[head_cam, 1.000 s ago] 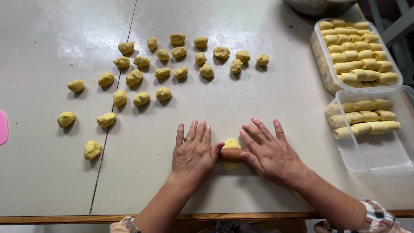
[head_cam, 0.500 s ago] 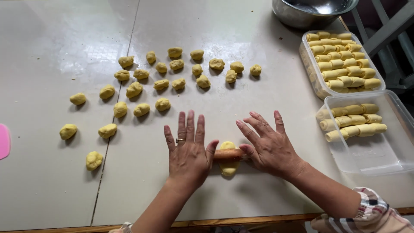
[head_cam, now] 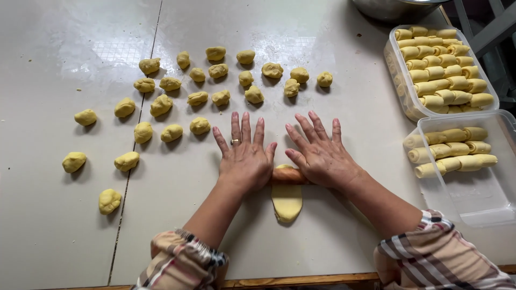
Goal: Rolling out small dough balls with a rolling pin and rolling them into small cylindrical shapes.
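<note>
My left hand [head_cam: 244, 153] and my right hand [head_cam: 320, 150] lie flat, fingers spread, pressing side by side on a thin wooden rolling pin [head_cam: 288, 176]. Under the pin lies a piece of yellow dough [head_cam: 286, 201], flattened into a long oval that reaches toward me. There is a ring on my left hand. Most of the pin is hidden under my palms.
Several yellow dough lumps [head_cam: 199, 98] are scattered over the pale table [head_cam: 64, 236] to the left and far side. Two clear plastic boxes stand at the right: the far one [head_cam: 404, 102] full of rolled dough pieces, the near one [head_cam: 478, 209] partly filled. A metal bowl [head_cam: 395, 8] sits at the far edge.
Both hands have pushed the pin away from me, and the dough has spread from a small lump into a long oval. The camera view has shifted slightly.
</note>
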